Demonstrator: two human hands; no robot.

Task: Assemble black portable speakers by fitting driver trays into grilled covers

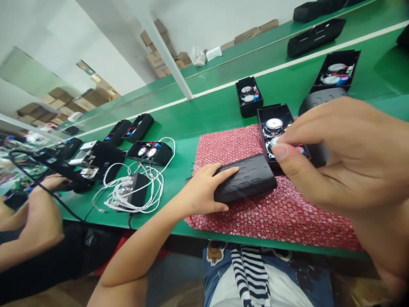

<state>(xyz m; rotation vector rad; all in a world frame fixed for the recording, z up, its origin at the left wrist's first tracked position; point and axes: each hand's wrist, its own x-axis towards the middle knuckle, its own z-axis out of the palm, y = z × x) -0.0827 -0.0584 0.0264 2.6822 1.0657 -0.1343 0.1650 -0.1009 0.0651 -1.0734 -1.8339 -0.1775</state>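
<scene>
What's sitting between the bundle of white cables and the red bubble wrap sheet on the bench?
In the head view, only bare green bench lies between the white cables and the red bubble wrap; the left hand reaches over that sheet's near edge.

Long green work bench (179, 123), smooth matte top, white stripe (223, 87) running lengthwise toward the far side. Front centre: red bubble-wrap mat (271, 217) flat on the green, reaching to the near edge. Left of the mat: tangle of white cables (140, 187) over a small black box (138, 194). Behind that, an open black speaker housing with two round drivers (150, 152), then two closed black speaker shells (129, 130) side by side. Far side past the mat: small open black housing with drivers (249, 96), another open one (338, 70) further right, two long black speaker shells (315, 36) beyond the stripe. Cardboard pieces (252, 32) at the back edge.
</scene>
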